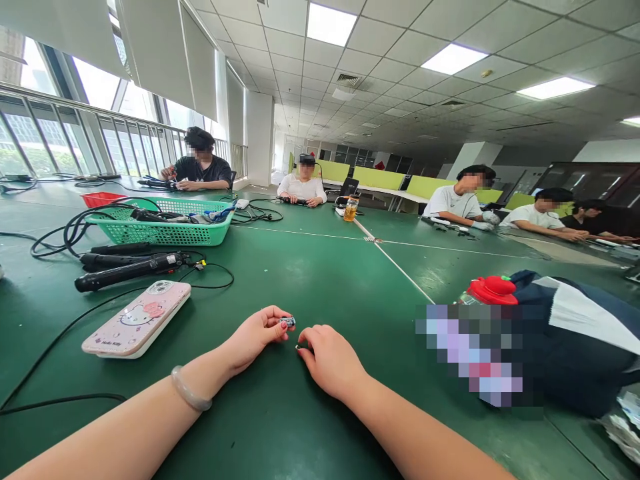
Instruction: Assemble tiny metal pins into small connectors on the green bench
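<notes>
Just above the green tabletop point(240, 393), my left hand point(255, 339) pinches a small silvery-blue piece point(288, 321) between thumb and fingers. The piece's exact kind is too small to tell. Close by on the right, my right hand point(334, 360) is closed, with thumb and forefinger around a tiny dark thing with a pale tip point(299, 346). Most of that thing is hidden by the fingers. A narrow gap separates the two hands, and the pieces do not touch. To the left of my hands lies a pink phone point(137, 320) with a cartoon cat on its case.
Behind the phone lie a black folded tripod-like stick point(130, 270) and loose cables point(65, 347). A green basket point(165, 233) holds cables and tools. On the right are a red-lidded bottle point(493, 291) and a dark bag point(580, 360). Several people sit around the table.
</notes>
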`<state>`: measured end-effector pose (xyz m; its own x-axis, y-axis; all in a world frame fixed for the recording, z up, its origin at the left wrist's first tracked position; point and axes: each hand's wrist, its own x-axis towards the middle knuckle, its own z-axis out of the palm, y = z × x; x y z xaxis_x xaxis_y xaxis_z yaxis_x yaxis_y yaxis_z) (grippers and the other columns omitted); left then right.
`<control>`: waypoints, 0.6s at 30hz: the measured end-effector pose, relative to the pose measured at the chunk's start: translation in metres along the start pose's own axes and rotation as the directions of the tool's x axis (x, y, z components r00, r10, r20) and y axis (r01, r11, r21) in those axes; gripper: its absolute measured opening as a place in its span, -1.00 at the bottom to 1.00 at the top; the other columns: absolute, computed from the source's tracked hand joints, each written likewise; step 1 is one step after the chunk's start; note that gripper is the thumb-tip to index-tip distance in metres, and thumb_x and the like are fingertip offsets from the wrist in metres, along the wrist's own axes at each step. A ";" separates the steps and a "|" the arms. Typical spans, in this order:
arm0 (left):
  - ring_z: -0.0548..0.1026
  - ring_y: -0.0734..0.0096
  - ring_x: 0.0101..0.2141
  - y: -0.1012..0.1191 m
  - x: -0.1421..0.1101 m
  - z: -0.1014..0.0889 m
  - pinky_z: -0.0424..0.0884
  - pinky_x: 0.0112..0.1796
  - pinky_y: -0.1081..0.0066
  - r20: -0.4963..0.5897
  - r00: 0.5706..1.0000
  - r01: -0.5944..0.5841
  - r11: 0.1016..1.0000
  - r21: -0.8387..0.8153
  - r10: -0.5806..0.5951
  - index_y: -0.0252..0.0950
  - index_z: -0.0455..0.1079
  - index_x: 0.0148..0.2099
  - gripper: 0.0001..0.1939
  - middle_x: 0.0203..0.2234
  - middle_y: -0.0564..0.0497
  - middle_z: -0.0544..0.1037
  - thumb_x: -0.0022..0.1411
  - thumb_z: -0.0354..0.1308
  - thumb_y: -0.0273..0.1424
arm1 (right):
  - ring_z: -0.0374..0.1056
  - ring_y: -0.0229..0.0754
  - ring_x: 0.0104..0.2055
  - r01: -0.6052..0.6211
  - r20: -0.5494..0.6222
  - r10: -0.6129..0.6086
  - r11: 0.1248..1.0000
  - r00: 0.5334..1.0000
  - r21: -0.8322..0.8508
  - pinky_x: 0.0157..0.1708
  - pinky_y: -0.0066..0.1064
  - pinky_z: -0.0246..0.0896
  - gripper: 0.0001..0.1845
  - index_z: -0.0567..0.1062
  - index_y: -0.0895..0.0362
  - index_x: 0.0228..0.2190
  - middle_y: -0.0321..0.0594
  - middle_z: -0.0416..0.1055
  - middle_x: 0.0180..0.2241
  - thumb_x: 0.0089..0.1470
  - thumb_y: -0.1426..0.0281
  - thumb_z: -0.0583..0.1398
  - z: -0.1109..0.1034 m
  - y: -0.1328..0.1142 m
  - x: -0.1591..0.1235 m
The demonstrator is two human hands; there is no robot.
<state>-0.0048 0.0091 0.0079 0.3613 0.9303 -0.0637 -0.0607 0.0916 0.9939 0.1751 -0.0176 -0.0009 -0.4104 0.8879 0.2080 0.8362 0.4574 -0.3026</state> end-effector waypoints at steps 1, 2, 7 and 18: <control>0.34 0.54 -0.43 0.000 0.000 0.000 0.25 -0.33 0.47 -0.001 1.000 0.004 1.000 0.005 -0.004 -0.32 0.32 -0.24 -0.67 -0.39 0.04 0.45 -0.02 0.23 -0.23 | 0.24 -0.20 -0.23 0.000 0.004 0.000 1.000 1.000 -0.006 -0.23 -0.40 0.13 -0.89 0.39 0.08 -0.32 -0.25 0.36 -0.32 0.08 0.41 0.08 0.000 0.000 -0.001; 0.34 0.54 -0.43 0.000 0.000 0.000 0.25 -0.33 0.47 -0.001 1.000 0.008 1.000 0.010 -0.008 -0.32 0.32 -0.24 -0.67 -0.40 0.03 0.45 -0.02 0.23 -0.23 | 0.24 -0.21 -0.23 0.002 0.010 -0.002 1.000 1.000 -0.009 -0.23 -0.40 0.13 -0.88 0.39 0.08 -0.31 -0.25 0.36 -0.31 0.08 0.42 0.08 -0.001 0.000 -0.002; 0.34 0.54 -0.42 -0.001 0.001 0.000 0.26 -0.32 0.47 -0.002 1.000 0.007 1.000 0.011 -0.007 -0.33 0.32 -0.23 -0.66 -0.39 0.03 0.46 -0.01 0.22 -0.23 | 0.24 -0.20 -0.21 -0.022 -0.004 0.022 1.000 1.000 -0.011 -0.23 -0.40 0.13 -0.87 0.39 0.08 -0.29 -0.25 0.36 -0.28 0.08 0.41 0.08 0.000 0.000 -0.002; 0.35 0.54 -0.43 -0.001 0.001 0.000 0.28 -0.31 0.44 -0.008 1.000 0.003 1.000 0.011 -0.003 -0.33 0.33 -0.24 -0.64 -0.39 0.01 0.47 -0.05 0.25 -0.22 | 0.23 -0.22 -0.33 -0.078 -0.001 0.078 0.988 0.997 -0.130 -0.38 -0.42 0.05 -0.89 0.37 0.12 -0.44 -0.23 0.32 -0.39 0.08 0.41 0.07 0.001 -0.005 -0.005</control>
<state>-0.0044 0.0096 0.0067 0.3542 0.9328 -0.0669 -0.0494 0.0900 0.9947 0.1726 -0.0239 -0.0011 -0.3433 0.9209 0.1847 0.9057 0.3766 -0.1947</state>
